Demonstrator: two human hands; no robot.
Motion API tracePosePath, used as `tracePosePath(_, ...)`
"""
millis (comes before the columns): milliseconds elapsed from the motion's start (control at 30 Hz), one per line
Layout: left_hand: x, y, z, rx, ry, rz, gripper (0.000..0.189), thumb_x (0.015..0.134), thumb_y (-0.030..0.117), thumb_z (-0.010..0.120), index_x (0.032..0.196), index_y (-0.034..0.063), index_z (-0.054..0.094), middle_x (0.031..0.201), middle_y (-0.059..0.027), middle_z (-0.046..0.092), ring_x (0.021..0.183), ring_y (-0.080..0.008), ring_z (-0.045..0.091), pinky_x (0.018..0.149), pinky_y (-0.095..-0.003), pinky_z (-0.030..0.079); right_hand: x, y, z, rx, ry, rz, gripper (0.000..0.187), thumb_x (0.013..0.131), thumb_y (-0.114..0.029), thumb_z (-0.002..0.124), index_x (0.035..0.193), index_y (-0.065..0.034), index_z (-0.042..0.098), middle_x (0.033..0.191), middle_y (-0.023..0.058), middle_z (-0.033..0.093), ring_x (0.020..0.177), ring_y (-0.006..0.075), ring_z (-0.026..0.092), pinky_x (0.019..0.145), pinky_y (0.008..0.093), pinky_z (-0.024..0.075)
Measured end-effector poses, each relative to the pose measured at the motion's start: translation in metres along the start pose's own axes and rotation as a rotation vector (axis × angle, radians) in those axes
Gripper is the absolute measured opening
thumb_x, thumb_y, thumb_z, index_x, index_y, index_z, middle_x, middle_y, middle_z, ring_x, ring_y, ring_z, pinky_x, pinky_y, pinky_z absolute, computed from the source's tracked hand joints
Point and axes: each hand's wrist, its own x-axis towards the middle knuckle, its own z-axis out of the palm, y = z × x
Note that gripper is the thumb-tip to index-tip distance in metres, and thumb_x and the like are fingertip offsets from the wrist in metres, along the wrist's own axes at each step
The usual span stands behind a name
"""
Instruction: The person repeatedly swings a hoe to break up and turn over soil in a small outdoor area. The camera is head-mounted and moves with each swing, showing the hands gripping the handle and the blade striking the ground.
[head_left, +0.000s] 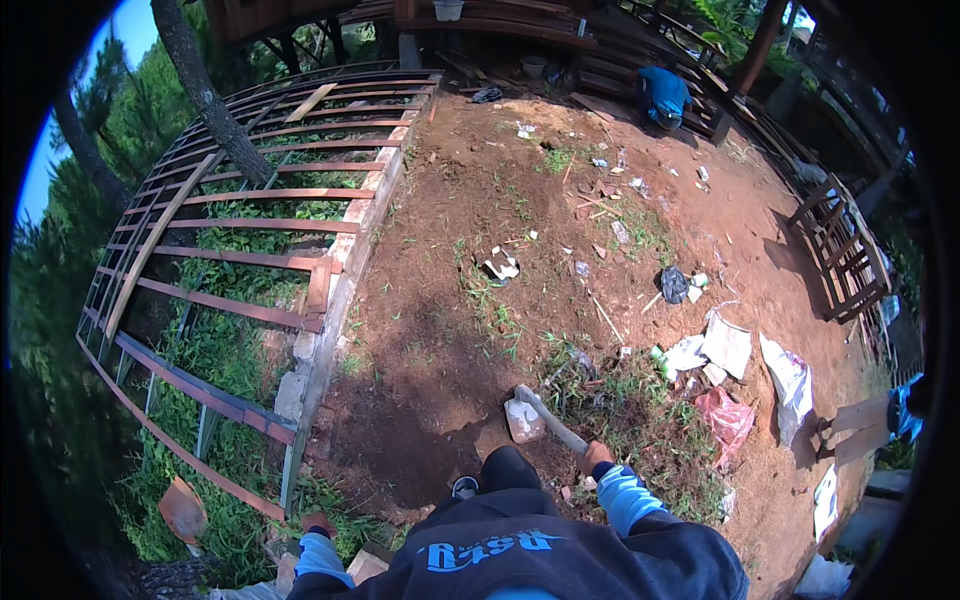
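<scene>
My right hand is closed around the wooden handle of a hoe. The hoe's broad pale blade lies at the ground just ahead of my feet, beside a heap of pulled weeds. Down at the lower left, my left hand hangs by the corner of a frame of wooden slats, near some grass. Whether it touches anything, and how its fingers are held, is too small to tell. Part of my shoe shows below the bare soil.
A low concrete wall edges the slatted frame on the left. Plastic sacks and a black bag litter the right side. One person crouches by stacked boards; another stands at far right. A wooden frame stands behind.
</scene>
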Motion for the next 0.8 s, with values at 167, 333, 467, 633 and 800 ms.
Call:
tracePosePath(167,0.011,-0.068,0.056,0.489,-0.325,-0.096,0.021,0.084,0.023,0.052,0.096,0.0057,0.055,0.082,-0.0204,0.061,0.066,-0.0333,0.062,0.052,-0.0449,0.049,0.017,-0.031,-0.016,0.032,-0.006,-0.037,0.035,0.073,-0.029,0.063,0.093,-0.0007,0.064,0.09,0.0231,0.064,0.09,0.0364,0.062,0.076,0.04,0.0503)
tracePosePath(333,0.04,-0.025,0.15,1.361,-0.55,1.419,0.034,0.084,0.03,0.051,0.11,0.0108,0.061,0.1,-0.0145,0.064,0.086,-0.0314,0.063,0.077,-0.041,0.049,0.061,-0.049,-0.047,-0.044,-0.048,-0.07,0.036,0.072,-0.031,0.064,0.087,0.0008,0.063,0.085,0.0225,0.064,0.085,0.0347,0.064,0.072,0.0401,0.0515)
tracePosePath(467,0.015,0.086,0.203,0.969,-0.497,0.815,0.028,0.085,0.023,0.051,0.107,0.0078,0.056,0.093,-0.018,0.063,0.075,-0.0333,0.063,0.065,-0.0448,0.052,0.096,-0.073,-0.093,-0.063,-0.212,-0.004,0.037,0.071,-0.031,0.066,0.087,0.0022,0.065,0.086,0.0234,0.064,0.081,0.031,0.066,0.07,0.0398,0.0529)
tracePosePath(633,-0.036,0.241,0.247,0.065,-0.495,0.346,0.02,0.086,0.015,0.052,0.102,0.0034,0.049,0.083,-0.0204,0.061,0.063,-0.0328,0.063,0.052,-0.0449,0.055,0.146,-0.093,-0.094,0.235,-0.595,0.142,0.037,0.066,-0.034,0.068,0.087,-0.0034,0.07,0.087,0.014,0.067,0.078,0.0248,0.065,0.07,0.0366,0.0511)
tracePosePath(800,-0.08,0.326,0.297,-0.065,-0.461,0.42,0.02,0.085,0.015,0.054,0.099,0.0024,0.05,0.072,-0.0147,0.057,0.056,-0.0271,0.06,0.048,-0.0402,0.054,0.169,-0.092,0.006,0.607,-0.631,0.279,0.041,0.066,-0.033,0.067,0.097,-0.0054,0.068,0.096,0.0123,0.066,0.087,0.0257,0.061,0.079,0.0367,0.0468)
